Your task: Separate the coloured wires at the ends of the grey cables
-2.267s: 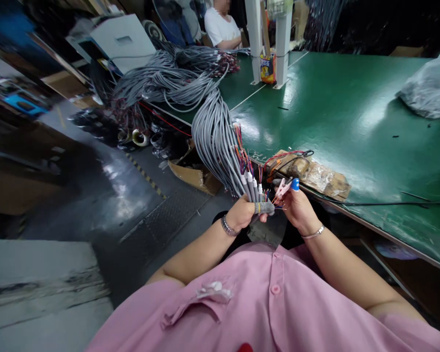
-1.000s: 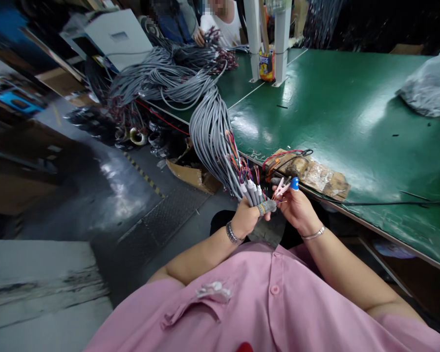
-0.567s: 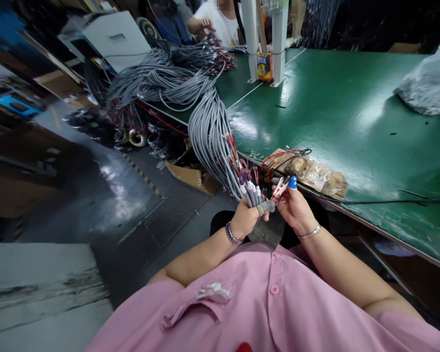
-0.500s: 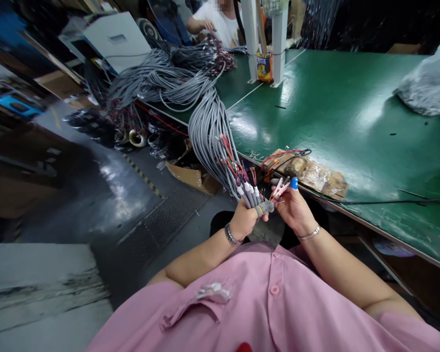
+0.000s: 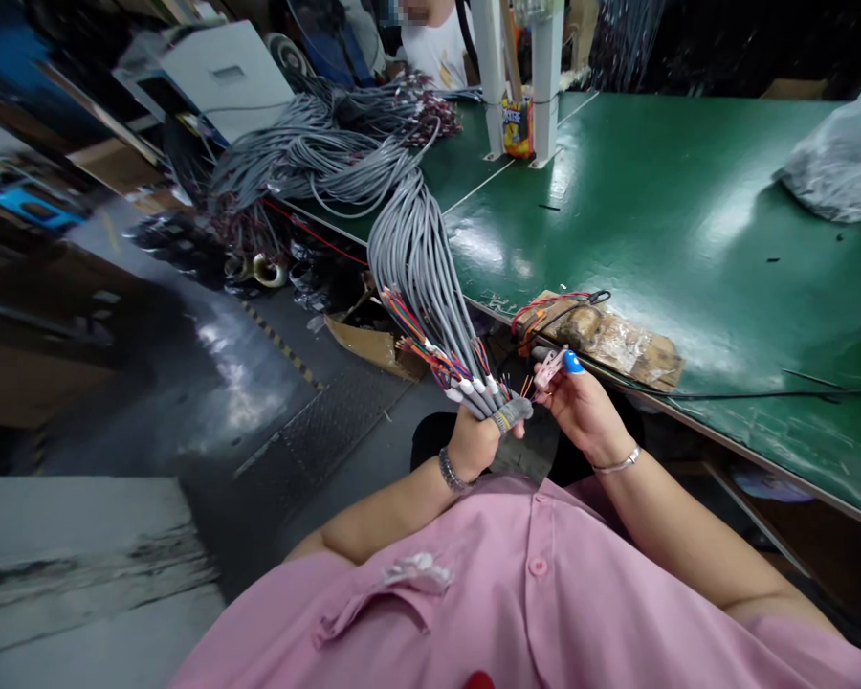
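My left hand (image 5: 475, 438) is closed round the ends of several grey cables (image 5: 430, 258), its thumb in a grey knit cover. White sleeves (image 5: 466, 388) sit near the cable ends, and stripped coloured wires (image 5: 412, 330) fan out to the upper left. A few thin wires also stick up beside that thumb. My right hand (image 5: 585, 411), with a blue cover on its thumb, pinches a pink clothes peg (image 5: 549, 369). The peg is close to the thin wire ends; whether its jaws touch them I cannot tell.
A green table (image 5: 652, 249) spans the right side. On its near edge lies a taped wooden block (image 5: 617, 344) with red and black leads. More grey cables (image 5: 316, 144) are heaped at the far left. A plastic bag (image 5: 839, 163) rests far right, and another person (image 5: 437, 43) is behind the table.
The coloured wire ends have swung left and lower in my left hand. The peg has turned slightly, with my right hand a little to the right. The other person's hand has left view.
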### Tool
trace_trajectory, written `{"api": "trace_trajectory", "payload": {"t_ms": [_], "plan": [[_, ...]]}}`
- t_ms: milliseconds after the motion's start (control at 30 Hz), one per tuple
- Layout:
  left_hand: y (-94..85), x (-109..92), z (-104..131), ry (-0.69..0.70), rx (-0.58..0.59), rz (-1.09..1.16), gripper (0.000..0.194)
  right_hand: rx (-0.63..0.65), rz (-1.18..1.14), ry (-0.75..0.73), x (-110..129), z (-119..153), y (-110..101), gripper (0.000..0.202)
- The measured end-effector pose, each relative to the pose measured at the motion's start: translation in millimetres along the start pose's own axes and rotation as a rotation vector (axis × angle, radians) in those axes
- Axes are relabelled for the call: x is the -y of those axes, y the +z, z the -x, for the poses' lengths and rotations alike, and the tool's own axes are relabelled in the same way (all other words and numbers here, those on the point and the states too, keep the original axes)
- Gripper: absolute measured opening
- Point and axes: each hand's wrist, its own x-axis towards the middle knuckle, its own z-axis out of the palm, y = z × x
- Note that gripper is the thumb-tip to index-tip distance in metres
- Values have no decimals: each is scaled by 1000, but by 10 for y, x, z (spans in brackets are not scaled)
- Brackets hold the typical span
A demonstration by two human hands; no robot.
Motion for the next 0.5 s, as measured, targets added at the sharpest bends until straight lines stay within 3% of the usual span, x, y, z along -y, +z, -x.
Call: {"api": "trace_trajectory", "payload": {"t_ms": [167, 500], "plan": [[23, -4, -43, 11, -15, 9, 30, 17, 0, 2, 3, 16, 10, 34], [13, 4, -83, 28, 66, -48, 30, -23, -51, 7, -28, 0, -10, 31]]}}
